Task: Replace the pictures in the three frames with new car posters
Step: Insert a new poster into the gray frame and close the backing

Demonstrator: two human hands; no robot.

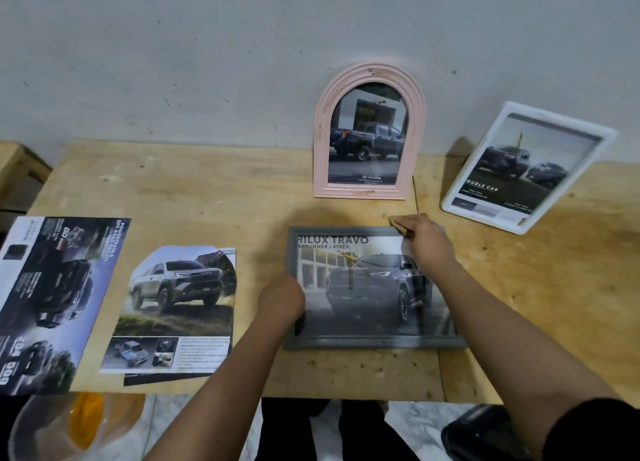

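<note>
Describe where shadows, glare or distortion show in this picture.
Head view: a soft shadow lies on the table above the grey frame; its glass shows faint reflections; the wide lens bends the table edge; the leftmost poster looks blurred.

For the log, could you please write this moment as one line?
item: grey rectangular frame, flat; left hand: grips left edge; right hand: grips top-right corner

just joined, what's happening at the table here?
A person is working on the grey frame, which lies flat on the wooden table with a Hilux poster in it. The left-hand grip holds the frame's left edge. The right-hand grip holds a small tan object at its top right corner. The pink arched frame and the white frame stand propped at the wall, each showing a truck picture. Two loose posters lie at the left.
</note>
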